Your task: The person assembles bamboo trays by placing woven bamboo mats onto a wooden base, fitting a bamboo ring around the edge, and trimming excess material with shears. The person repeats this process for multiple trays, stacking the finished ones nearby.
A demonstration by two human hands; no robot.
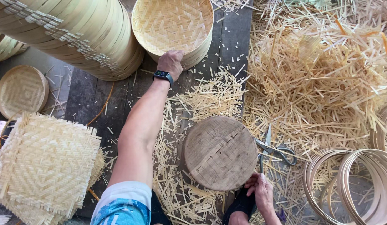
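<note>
While my left hand (171,63) stretches far beyond the round wooden block (220,153) to grip the rim of the woven bamboo basket (172,28), fingers curled over its edge, my right hand (260,192) rests loosely, holding nothing, against the block's near side, scissors (273,148) just beside it.

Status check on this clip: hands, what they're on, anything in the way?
Left hand on rim of woven basket, top of stack. Right hand resting at round wooden block, empty. Scissors beside block; bamboo trimmings all around.
</note>
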